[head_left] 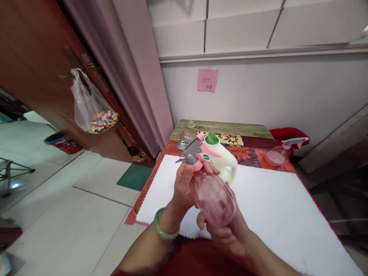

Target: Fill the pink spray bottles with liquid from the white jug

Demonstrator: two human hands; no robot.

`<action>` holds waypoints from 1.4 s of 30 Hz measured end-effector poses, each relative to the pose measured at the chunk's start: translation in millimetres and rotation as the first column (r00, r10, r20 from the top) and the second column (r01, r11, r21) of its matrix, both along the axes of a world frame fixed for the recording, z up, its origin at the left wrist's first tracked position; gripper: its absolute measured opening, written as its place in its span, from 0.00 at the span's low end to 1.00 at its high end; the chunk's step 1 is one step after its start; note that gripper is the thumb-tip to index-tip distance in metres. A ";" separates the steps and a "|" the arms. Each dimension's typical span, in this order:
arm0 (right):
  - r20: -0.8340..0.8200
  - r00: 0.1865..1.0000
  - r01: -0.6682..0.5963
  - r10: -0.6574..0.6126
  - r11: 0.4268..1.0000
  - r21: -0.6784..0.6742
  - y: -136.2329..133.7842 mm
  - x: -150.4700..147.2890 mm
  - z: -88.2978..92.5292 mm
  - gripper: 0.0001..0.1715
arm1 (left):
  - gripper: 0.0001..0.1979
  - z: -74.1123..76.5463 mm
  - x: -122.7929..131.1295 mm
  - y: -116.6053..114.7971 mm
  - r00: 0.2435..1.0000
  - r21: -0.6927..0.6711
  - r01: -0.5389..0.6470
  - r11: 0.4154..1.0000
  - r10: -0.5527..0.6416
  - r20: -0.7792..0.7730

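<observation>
A clear pink spray bottle (214,197) with a grey trigger head (191,151) is held tilted over the near edge of the table. My left hand (184,180), with a green bangle on its wrist, is closed round the bottle's neck just below the pink collar. My right hand (227,226) cups the bottle's rounded base from underneath, fingers wrapped round it. Right behind the bottle stands a white detergent jug (227,161) with its green spout uncovered.
A white cloth (273,203) covers the table's near part. A second pink spray bottle (277,153) lies at the far right, a green cap (191,124) and a small clear cup (184,140) at the far left. A bag of beads (93,107) hangs on the door.
</observation>
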State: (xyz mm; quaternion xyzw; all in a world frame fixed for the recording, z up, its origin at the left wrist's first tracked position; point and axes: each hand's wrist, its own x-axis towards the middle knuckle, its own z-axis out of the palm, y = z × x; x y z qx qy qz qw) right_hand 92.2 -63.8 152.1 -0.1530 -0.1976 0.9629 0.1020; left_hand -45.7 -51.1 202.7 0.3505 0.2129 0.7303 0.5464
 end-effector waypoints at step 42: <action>0.193 0.923 0.210 -0.332 0.857 0.470 2.3 -73.0 -35.3 0.44 | 0.45 -76.3 -78.0 -52.2 0.960 -0.321 -0.065 0.945 -0.029 -0.279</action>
